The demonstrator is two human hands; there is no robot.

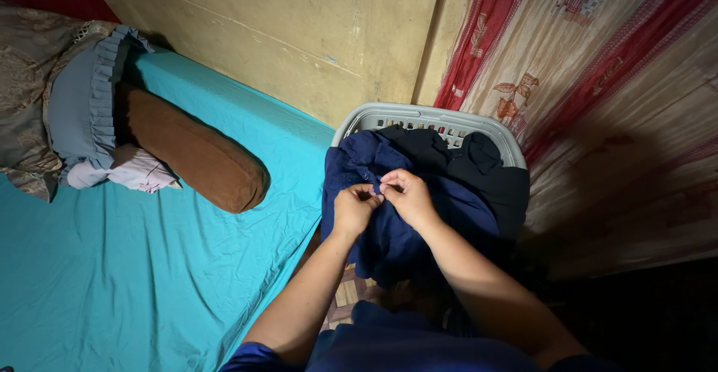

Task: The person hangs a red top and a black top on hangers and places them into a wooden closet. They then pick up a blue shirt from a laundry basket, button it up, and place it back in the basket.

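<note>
On the far left, at the head of the bed (149, 267), you have a patterned pillow (30, 95) and a grey-blue pillow with a pleated frill (82, 110), stacked against the wall so they stay out of the way. Beside them lies a brown bolster (194, 155), long and round, smooth like velvet, with a small pale lilac cloth (138, 170) tucked at its near side. The bed sheet is turquoise, thin and a little wrinkled.

Moving to the middle, your left hand (353, 209) and your right hand (407, 196) meet over a navy blue garment (389, 245). Both hands are pinching the same small spot of the fabric between fingertips, close together and touching, as you would hold a button or a placket; which one I cannot tell. The garment is soft and matte, hanging from the front edge of a grey plastic laundry basket (441, 118) that has a slotted wall. A black garment (479, 163) rests in the basket behind it.

At the right hangs a curtain (613, 80), cream with red stripes and a flower print, falling in loose folds.
</note>
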